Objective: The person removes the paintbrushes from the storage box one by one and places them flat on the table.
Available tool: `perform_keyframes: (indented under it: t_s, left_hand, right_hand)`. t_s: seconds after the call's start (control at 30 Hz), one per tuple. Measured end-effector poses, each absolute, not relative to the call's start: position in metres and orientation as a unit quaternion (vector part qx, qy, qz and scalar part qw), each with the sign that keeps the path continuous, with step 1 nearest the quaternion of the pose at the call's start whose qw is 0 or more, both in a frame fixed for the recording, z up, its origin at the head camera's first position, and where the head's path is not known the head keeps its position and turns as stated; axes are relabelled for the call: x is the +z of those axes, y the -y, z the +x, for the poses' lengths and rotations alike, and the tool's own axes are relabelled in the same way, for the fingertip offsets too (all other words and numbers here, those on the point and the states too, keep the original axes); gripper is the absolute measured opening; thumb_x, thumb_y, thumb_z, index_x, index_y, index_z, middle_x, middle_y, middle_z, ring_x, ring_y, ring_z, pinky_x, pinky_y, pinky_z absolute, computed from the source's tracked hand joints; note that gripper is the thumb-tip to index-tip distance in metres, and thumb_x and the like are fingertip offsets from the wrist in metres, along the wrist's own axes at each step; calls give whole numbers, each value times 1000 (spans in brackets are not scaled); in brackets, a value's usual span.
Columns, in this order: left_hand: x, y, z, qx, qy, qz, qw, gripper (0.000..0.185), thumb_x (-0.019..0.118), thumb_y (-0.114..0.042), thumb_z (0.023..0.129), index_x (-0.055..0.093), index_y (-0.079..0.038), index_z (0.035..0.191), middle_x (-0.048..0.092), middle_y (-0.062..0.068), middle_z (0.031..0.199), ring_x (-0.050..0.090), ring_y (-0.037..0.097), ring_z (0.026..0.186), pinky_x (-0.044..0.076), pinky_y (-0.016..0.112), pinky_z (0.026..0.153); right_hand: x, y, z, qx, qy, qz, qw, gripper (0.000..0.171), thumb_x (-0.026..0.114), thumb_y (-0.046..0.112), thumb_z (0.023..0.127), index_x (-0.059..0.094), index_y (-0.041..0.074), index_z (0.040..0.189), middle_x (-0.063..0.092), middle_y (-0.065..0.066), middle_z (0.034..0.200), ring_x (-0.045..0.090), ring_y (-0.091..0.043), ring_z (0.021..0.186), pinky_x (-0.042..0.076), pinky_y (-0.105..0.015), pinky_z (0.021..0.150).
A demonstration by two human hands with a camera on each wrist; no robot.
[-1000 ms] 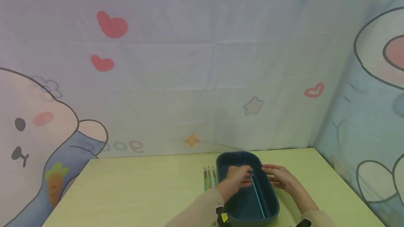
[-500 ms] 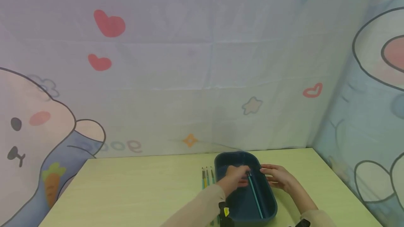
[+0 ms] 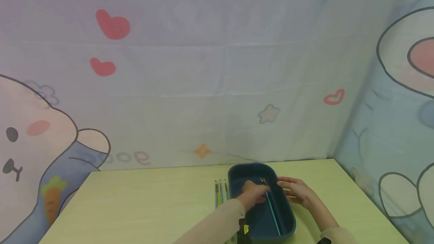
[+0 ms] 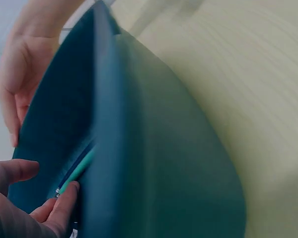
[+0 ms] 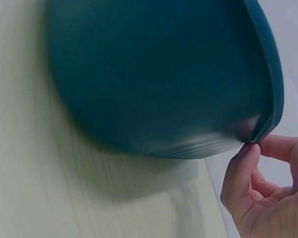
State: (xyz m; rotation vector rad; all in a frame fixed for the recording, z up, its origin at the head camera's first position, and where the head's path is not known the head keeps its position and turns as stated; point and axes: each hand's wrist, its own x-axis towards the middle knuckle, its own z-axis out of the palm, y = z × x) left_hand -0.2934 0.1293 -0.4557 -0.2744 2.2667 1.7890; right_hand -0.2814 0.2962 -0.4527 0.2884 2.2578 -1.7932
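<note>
A dark blue-green plastic bin (image 3: 252, 219) stands at the right of the table. A slim green paintbrush (image 3: 272, 212) with a brownish tip lies lengthwise in it. My left hand (image 3: 254, 193) reaches in over the brush. In the left wrist view, its fingertips (image 4: 69, 193) touch the green paintbrush (image 4: 79, 171) by its metal collar, while the thumb stands apart. My right hand (image 3: 296, 191) is at the bin's far right side. The right wrist view shows that hand (image 5: 268, 183) pinching the rim of the bin (image 5: 159, 84) between thumb and finger.
Several more paintbrushes (image 3: 218, 193) lie side by side on the pale wooden table (image 3: 145, 206), just left of the bin. A printed cloth (image 3: 183, 70) hangs behind the table, with another cloth (image 3: 393, 153) along the right side.
My left hand has slid a little toward me along the brush, so the brush's tip now shows beyond the fingers. The right hand stays at the rim; the view has shifted slightly.
</note>
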Motion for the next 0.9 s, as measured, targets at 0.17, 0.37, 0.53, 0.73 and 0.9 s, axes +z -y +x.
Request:
perform_keyframes:
  t_s: [0.17,0.37,0.53,0.73,0.9]
  left_hand:
    - [-465,-133,-296,587,-797,-98,102,37,78,-5,71,61,12,99,68,15,71,72,25,61,60,28,56]
    - [-468,-137,-297,567,-814,-107,72,36,82,-1,66,62,12,93,65,17,65,69,24,53,56,24,45]
    - [-468,-138,-296,574,-811,-104,54,26,80,7,63,63,7,82,64,15,63,69,23,51,56,25,45]
    - [-470,-137,-290,550,-832,-72,23,17,80,8,60,66,-1,64,64,6,53,63,14,43,54,24,42]
    - [-471,-137,-288,521,-852,-50,-1,15,81,6,59,69,-4,60,63,4,48,58,9,38,50,22,40]
  right_hand:
    - [-453,-296,-282,-610,-776,102,126,57,61,27,92,45,-2,139,58,-16,127,58,-15,94,52,-22,67]
    - [-454,-296,-282,-609,-777,100,125,57,59,27,93,44,-2,139,56,-18,130,57,-16,95,52,-23,69]
    - [-455,-297,-283,-613,-774,102,124,57,60,27,93,44,-2,140,59,-13,125,55,-14,90,51,-22,67]
    - [-455,-297,-282,-616,-771,105,124,58,62,27,92,45,-2,139,60,-10,122,55,-13,89,51,-22,67]
    - [-455,-297,-282,-614,-772,105,125,58,61,27,92,45,-3,139,60,-13,124,58,-13,91,52,-21,67]
